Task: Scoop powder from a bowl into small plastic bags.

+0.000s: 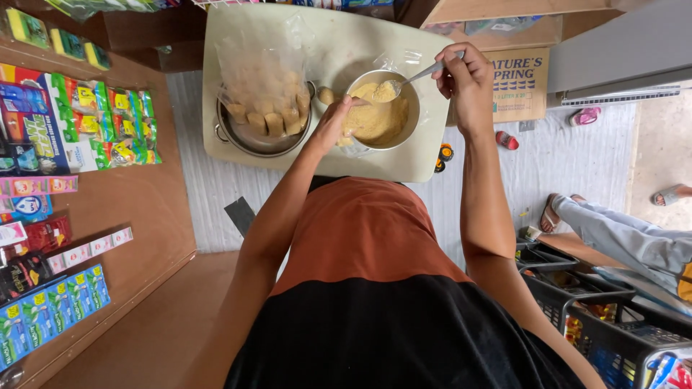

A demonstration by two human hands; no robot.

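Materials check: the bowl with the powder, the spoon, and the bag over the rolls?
Bowl: looks like bare metal, likely steel; grey rim with a dull sheen. Spoon, held by the right hand: same silvery, shiny metal look. Bag: thin clear plastic film, wrinkled and glossy, rolls visible through it.

Small shop interior, daylight. Pale counter (238,155) with rounded corners at centre top. Grey ribbed floor mat (569,155) beneath it, concrete floor (659,155) at far right. Brown wooden shelf (155,209) on the left, hung with rows of colourful sachets (108,126) and small packets. Cardboard box (519,83) beyond the counter. Black wire baskets (577,302) lower right. Pink slipper (585,115) on the mat.
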